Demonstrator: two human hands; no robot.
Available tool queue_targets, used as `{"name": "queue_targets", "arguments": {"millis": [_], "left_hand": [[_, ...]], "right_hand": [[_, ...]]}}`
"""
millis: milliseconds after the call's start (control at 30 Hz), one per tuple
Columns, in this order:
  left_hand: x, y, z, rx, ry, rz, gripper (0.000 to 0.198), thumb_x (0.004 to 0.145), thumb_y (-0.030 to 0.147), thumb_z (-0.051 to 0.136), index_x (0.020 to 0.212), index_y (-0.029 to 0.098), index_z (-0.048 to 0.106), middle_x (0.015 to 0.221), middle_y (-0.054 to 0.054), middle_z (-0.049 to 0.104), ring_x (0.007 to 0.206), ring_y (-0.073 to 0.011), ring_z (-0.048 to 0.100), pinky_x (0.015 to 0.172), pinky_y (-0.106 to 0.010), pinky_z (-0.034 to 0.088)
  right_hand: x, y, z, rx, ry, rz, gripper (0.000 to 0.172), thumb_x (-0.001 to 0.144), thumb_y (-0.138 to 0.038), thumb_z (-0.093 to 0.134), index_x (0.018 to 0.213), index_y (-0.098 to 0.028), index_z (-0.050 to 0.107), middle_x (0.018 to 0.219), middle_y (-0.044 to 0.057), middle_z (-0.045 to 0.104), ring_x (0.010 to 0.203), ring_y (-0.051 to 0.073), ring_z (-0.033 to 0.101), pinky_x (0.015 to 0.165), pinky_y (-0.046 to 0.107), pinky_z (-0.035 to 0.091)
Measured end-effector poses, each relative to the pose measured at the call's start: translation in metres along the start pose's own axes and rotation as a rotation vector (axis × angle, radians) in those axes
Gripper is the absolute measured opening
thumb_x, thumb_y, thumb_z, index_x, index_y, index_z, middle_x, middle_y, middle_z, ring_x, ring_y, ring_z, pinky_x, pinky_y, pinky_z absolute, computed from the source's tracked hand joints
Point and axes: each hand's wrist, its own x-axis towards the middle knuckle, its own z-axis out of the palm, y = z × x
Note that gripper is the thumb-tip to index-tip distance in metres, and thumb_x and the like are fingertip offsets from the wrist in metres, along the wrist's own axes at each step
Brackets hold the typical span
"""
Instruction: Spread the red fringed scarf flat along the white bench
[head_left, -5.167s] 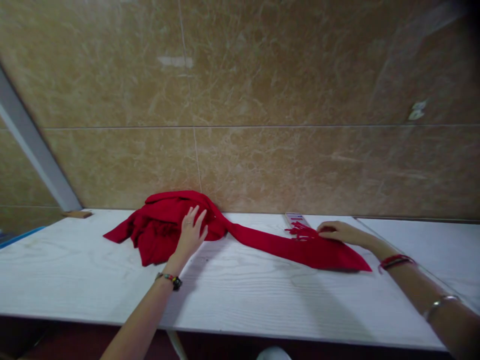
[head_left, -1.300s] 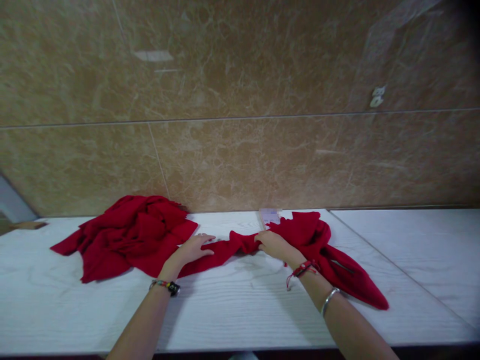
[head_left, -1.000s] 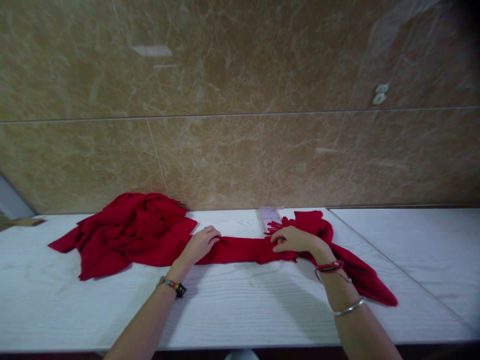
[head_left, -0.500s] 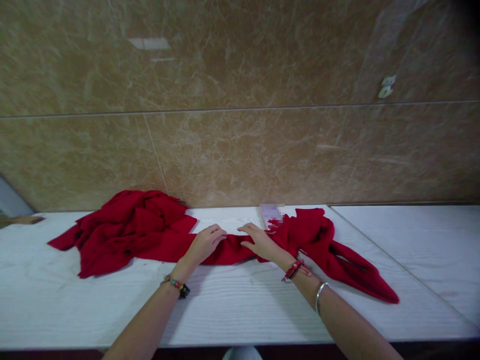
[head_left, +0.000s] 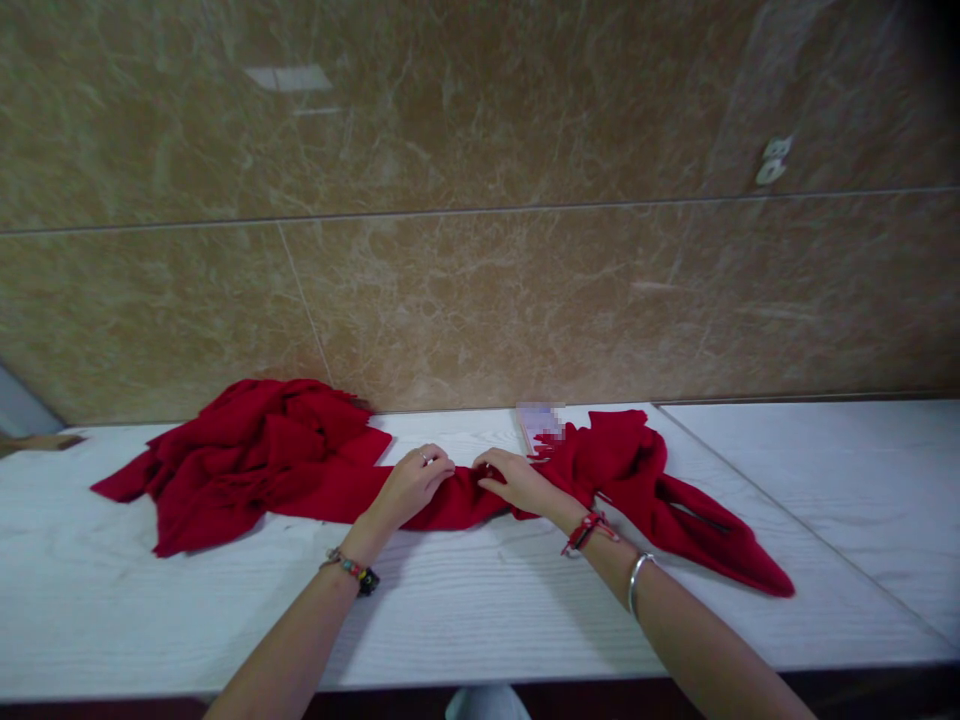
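A long red scarf [head_left: 330,490], fringed in places, stretches across the white table, bunched into a heap on the left and a twisted mass on the right. On its narrow middle strip, my left hand [head_left: 412,482] rests with fingers curled and closed on the cloth at its upper edge. A short way to the right, my right hand [head_left: 517,480] pinches the same strip between thumb and fingers, raising a small fold. The fingertips of both hands are partly hidden. A pale purple flat item [head_left: 537,425] lies behind the scarf, partly covered by its fringe.
The white wood-grain table [head_left: 480,620] meets a brown marble-patterned wall [head_left: 480,300] at the back. A seam [head_left: 780,510] crosses the tabletop on the right. At the far left edge lies a brown piece [head_left: 41,443]. A socket-like fitting [head_left: 774,160] is on the wall.
My right hand's thumb and fingers have closed onto the scarf, and the cloth beneath them is now gathered up. My left hand stays nearly in place. The view has shifted slightly.
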Motion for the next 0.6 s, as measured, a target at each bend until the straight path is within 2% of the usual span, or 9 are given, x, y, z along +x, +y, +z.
{"name": "queue_targets", "arguments": {"millis": [100, 200, 333, 467, 600], "left_hand": [[0.0000, 0.0024, 0.0012, -0.023, -0.057, 0.015, 0.019, 0.087, 0.020, 0.041, 0.082, 0.017, 0.059, 0.082, -0.004, 0.056, 0.076, -0.0129, 0.051, 0.071, -0.024, 0.043], [0.0002, 0.0029, 0.0018, -0.025, -0.060, 0.021, 0.019, 0.087, 0.020, 0.041, 0.082, 0.017, 0.059, 0.083, -0.004, 0.057, 0.077, -0.0130, 0.051, 0.072, -0.025, 0.043], [0.0004, 0.0027, 0.0003, -0.020, -0.051, 0.037, 0.021, 0.086, 0.019, 0.040, 0.081, 0.018, 0.061, 0.082, -0.004, 0.056, 0.075, -0.0122, 0.051, 0.069, -0.023, 0.043], [0.0004, 0.0057, -0.0016, -0.001, -0.061, 0.059, 0.024, 0.087, 0.020, 0.038, 0.083, 0.019, 0.062, 0.085, -0.003, 0.056, 0.075, -0.0114, 0.051, 0.068, -0.022, 0.043], [0.0008, 0.0090, -0.0011, 0.053, -0.050, 0.092, 0.026, 0.087, 0.019, 0.037, 0.082, 0.019, 0.062, 0.082, -0.002, 0.056, 0.072, -0.0114, 0.050, 0.064, -0.021, 0.041]], "right_hand": [[-0.0004, -0.0007, -0.0001, -0.048, -0.044, 0.004, 0.013, 0.072, -0.008, 0.055, 0.081, -0.017, 0.058, 0.075, 0.002, 0.056, 0.070, 0.014, 0.050, 0.068, 0.027, 0.042], [-0.0002, -0.0007, -0.0014, -0.077, -0.026, -0.023, 0.010, 0.072, -0.006, 0.053, 0.072, -0.016, 0.057, 0.076, 0.003, 0.054, 0.074, 0.014, 0.050, 0.072, 0.027, 0.042], [0.0000, -0.0006, -0.0035, -0.015, 0.002, 0.004, 0.011, 0.076, -0.009, 0.048, 0.079, -0.016, 0.056, 0.075, 0.002, 0.056, 0.071, 0.013, 0.051, 0.068, 0.025, 0.042], [0.0000, -0.0020, -0.0008, 0.038, -0.066, 0.036, 0.018, 0.081, -0.013, 0.042, 0.089, -0.019, 0.058, 0.074, 0.000, 0.060, 0.067, 0.012, 0.053, 0.065, 0.024, 0.041], [0.0006, -0.0051, 0.0008, -0.010, -0.068, -0.007, 0.013, 0.075, -0.009, 0.051, 0.077, -0.018, 0.060, 0.074, 0.001, 0.058, 0.069, 0.013, 0.053, 0.066, 0.024, 0.042]]}}
